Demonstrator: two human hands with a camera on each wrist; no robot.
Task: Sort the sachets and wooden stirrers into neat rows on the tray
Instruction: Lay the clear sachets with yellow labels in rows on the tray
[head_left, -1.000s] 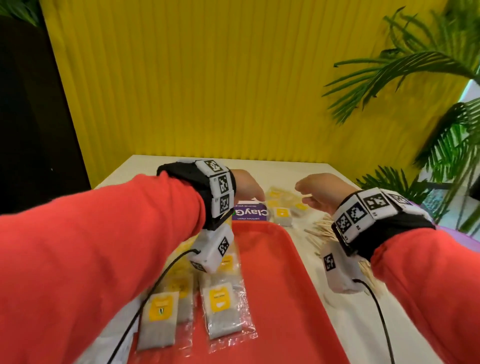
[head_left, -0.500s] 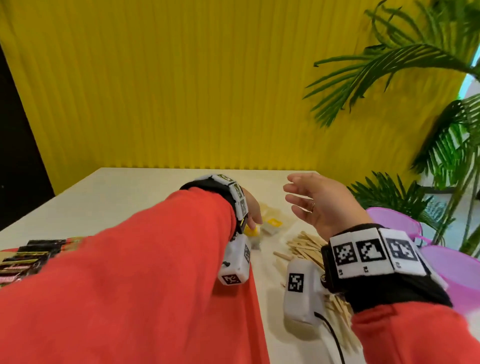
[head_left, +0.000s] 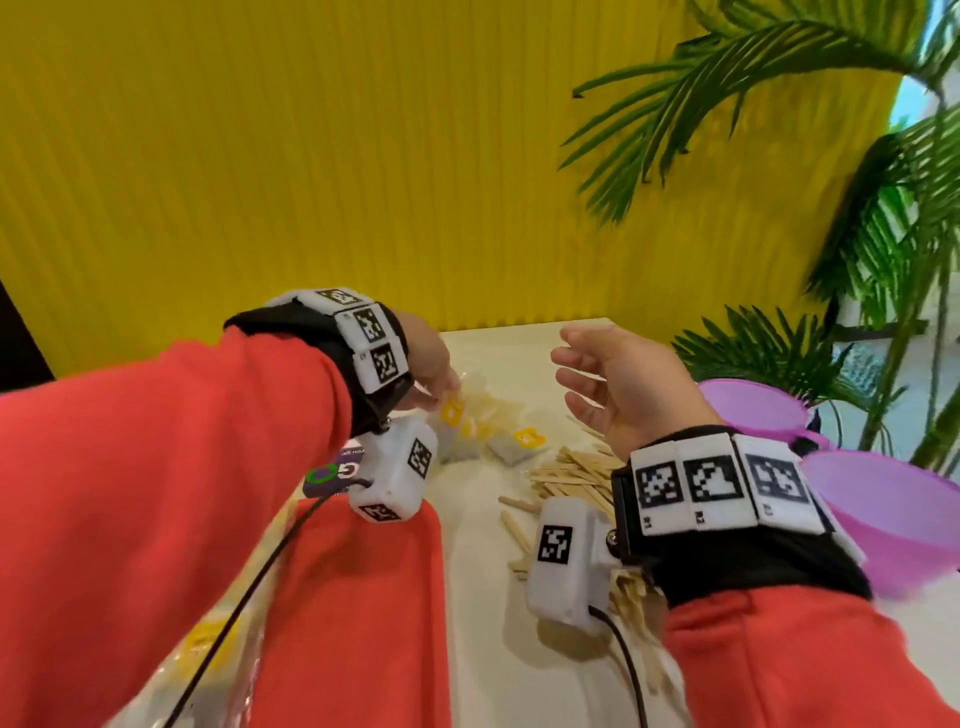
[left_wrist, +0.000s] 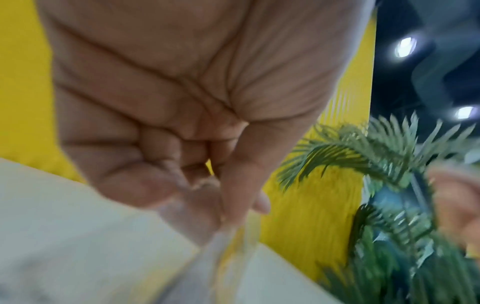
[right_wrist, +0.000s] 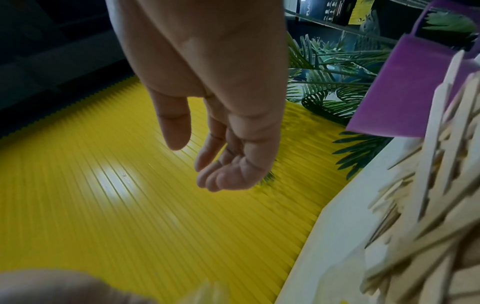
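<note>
Mid-pick: left hand (head_left: 426, 358) pinched a clear sachet with a yellow label (head_left: 453, 410) from the loose pile past the red plastic tray's (head_left: 363, 597) far edge. Right hand (head_left: 618, 384) hovered over the pale wooden stirrers (head_left: 566, 475) on the bench (head_left: 478, 597), fingers (right_wrist: 207, 152) relaxed, apart, empty. Next, probably: carry to the tray, set squarely beside the sachets already there.

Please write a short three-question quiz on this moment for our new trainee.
1. True or false: the right hand holds a stirrer.
2. What does the left hand pinch: A a sachet, B a stirrer, C the purple bowl?
3. Where does the pile of wooden stirrers lie: on the red tray or on the table beside it?

Key: 1 false, it is empty with relaxed fingers; 2 A; 3 on the table.
</note>
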